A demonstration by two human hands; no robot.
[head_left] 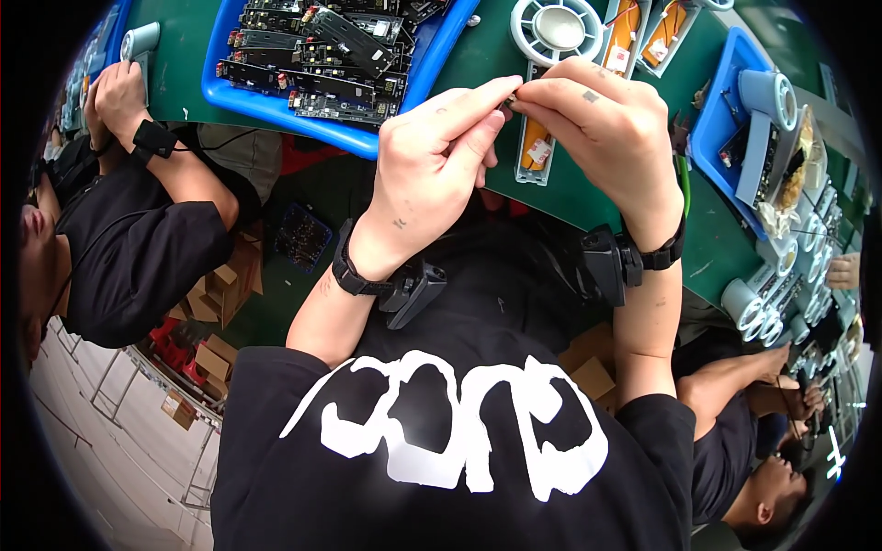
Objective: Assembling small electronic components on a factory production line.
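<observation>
Both of my hands are raised over the near edge of the green table, their fingertips meeting. My left hand (424,163) is closed in a pinch, thumb against forefinger. Opposite it, my right hand (608,130) pinches at the same spot. Between them is a small dark piece (512,99), mostly covered by the fingers and too small to name. Just beyond the fingertips lies a light blue handheld-fan body (557,29) with a round head. An orange battery (536,145) shows in its handle, partly hidden by my right hand.
A blue tray (358,140) of black circuit boards (317,64) stands at the left. More fan bodies with orange batteries (625,35) lie at the far side. Another blue bin (712,138) is on the right. Co-workers sit to either side, one arm (179,170) near at left.
</observation>
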